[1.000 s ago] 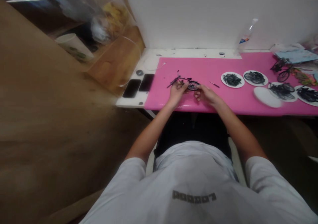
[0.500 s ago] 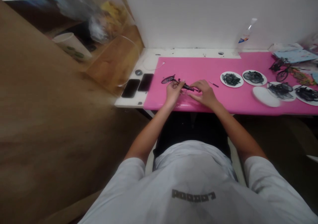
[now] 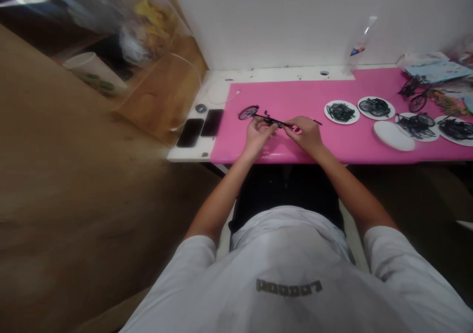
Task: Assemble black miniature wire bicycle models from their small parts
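Observation:
A small black model bicycle [image 3: 261, 116], with one wheel showing at its left end, is held just above the pink mat [image 3: 295, 94]. My left hand [image 3: 258, 132] is closed around its middle, thumb and fingers pinching the frame. At the other end, my right hand [image 3: 303, 131] pinches the model's right part between thumb and fingertips. The fingers hide some of the bicycle there. Behind my right hand lies a thin dark tool [image 3: 317, 122], partly covered by the hand.
White plates of black parts [image 3: 328, 117] stand to the right, beside an upturned-looking white plate [image 3: 393, 136]. Another black model bicycle [image 3: 417, 101] is behind them. A clear bottle [image 3: 360, 47] stands by the wall. Two phones [image 3: 190, 132] lie left, near a paper cup [image 3: 96, 74].
My right hand has closed in on the bicycle's right end, its fingers now pinching it. The bicycle has turned slightly in my hands. The whole view has shifted a little.

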Demonstrator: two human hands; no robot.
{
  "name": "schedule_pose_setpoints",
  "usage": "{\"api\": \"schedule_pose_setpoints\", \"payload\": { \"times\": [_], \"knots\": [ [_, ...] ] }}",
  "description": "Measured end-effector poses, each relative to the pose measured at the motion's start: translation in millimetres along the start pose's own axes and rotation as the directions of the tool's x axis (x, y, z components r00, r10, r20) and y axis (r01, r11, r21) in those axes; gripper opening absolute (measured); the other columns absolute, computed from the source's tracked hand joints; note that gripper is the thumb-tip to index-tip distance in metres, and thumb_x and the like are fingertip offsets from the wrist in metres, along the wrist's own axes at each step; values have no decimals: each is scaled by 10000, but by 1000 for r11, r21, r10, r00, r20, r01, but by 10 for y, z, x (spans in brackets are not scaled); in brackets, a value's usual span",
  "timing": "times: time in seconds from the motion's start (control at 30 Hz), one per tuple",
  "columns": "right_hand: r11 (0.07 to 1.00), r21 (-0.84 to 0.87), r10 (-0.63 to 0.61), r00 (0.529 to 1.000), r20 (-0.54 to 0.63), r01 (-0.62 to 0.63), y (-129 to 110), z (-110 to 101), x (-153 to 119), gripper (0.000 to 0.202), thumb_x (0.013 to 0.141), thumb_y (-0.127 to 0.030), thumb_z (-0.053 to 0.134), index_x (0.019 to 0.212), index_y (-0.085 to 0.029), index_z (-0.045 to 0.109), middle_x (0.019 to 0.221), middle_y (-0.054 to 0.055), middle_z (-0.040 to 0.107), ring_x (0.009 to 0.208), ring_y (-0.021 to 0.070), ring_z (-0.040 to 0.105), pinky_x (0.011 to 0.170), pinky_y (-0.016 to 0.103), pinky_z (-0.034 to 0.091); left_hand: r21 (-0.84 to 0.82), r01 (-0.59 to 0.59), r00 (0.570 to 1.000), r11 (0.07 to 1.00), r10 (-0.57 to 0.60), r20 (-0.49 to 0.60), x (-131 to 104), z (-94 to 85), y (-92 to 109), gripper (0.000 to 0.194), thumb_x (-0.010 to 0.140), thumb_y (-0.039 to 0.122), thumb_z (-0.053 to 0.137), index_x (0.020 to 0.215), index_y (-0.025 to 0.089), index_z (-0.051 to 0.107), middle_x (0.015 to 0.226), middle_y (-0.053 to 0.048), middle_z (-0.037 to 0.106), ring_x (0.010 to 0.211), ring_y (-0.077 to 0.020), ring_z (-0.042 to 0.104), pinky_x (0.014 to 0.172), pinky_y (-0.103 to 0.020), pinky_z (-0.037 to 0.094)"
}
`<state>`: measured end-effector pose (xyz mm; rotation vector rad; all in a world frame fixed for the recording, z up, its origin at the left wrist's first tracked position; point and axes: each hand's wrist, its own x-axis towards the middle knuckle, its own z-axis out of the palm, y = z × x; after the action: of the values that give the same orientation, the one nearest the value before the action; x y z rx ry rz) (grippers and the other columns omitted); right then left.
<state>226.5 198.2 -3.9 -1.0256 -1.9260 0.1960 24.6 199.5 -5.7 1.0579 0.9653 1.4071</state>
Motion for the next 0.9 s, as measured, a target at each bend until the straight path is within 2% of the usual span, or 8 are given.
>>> {"api": "schedule_pose_setpoints", "payload": {
  "times": [0.17,0.33,0.47,0.6,0.77,0.9],
  "knots": [
    [1000,8,-13,1000,-22,13,1,30,-11,189,1015,-419,703,990,-281,830,985,73,834,882,277,730,872,463,566,-20,26,1000,999,-26,-15,-10,18,40,463,722,247,978,1017,218,622,891,-7,755,642,-105,690,587,-236,452],
    [999,35,-18,998,-58,20,-42,27,-13,227,1014,-450,700,965,-276,838,948,70,842,831,266,726,807,446,568,-28,43,998,999,-44,-36,-12,31,49,405,755,265,951,987,220,623,849,6,745,595,-91,666,545,-230,412],
    [997,70,42,995,-88,-36,-96,33,-8,252,1010,-498,713,964,-292,851,925,63,845,838,271,731,827,459,580,-49,68,997,996,-70,-43,-23,44,63,376,779,284,936,962,228,612,816,12,748,577,-86,653,533,-221,400],
    [992,110,72,992,-108,-60,-131,66,-12,257,998,-530,744,939,-305,853,934,57,853,846,280,744,881,495,584,-77,110,991,991,-115,-62,-35,48,66,308,816,265,884,953,217,613,878,-12,785,578,-90,677,529,-235,373],
    [993,115,31,989,-148,-14,-124,113,-40,195,995,-475,771,944,-307,858,956,52,856,873,278,762,887,494,597,-87,128,986,988,-136,-95,-37,58,46,250,857,263,834,940,212,604,873,-9,789,560,-80,661,541,-235,384],
    [996,82,-6,984,-181,21,-104,142,-62,160,991,-418,781,940,-286,855,931,49,852,851,256,770,856,458,610,-78,121,986,990,-129,-104,-45,82,55,297,854,293,866,904,215,584,786,17,740,530,-75,620,534,-225,385]
  ]
}}
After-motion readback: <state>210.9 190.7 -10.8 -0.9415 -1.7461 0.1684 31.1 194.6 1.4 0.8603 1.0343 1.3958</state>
